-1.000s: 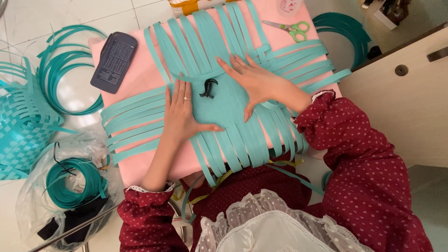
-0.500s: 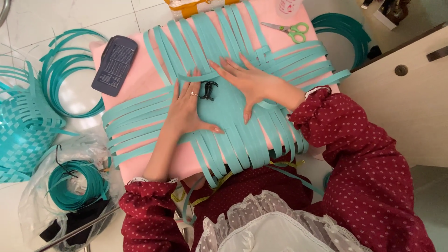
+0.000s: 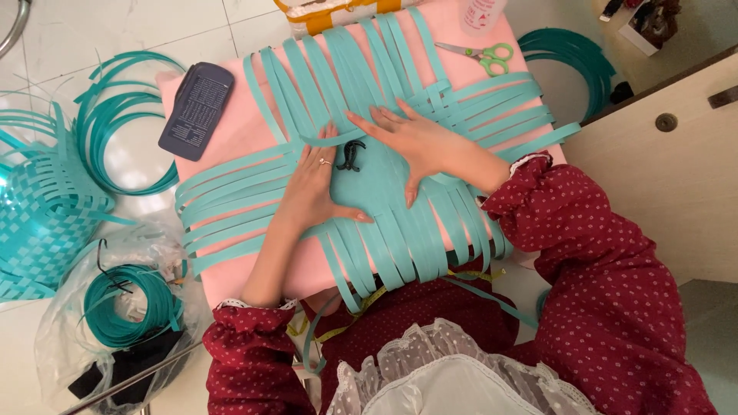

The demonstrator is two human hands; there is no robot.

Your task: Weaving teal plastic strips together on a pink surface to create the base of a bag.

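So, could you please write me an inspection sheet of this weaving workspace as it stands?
Surface: pink padded board on pale tiled floor.
Job's things: flat mat of woven teal plastic strips; small black clip on it.
Clutter: green-handled scissors, dark rectangular case, loose teal strip coils, half-woven teal basket, clear bag of coiled strips.
Grippers: left hand and right hand pressed flat on the mat, either side of the clip.
Cables: nothing seen.
Surroundings: beige cabinet.
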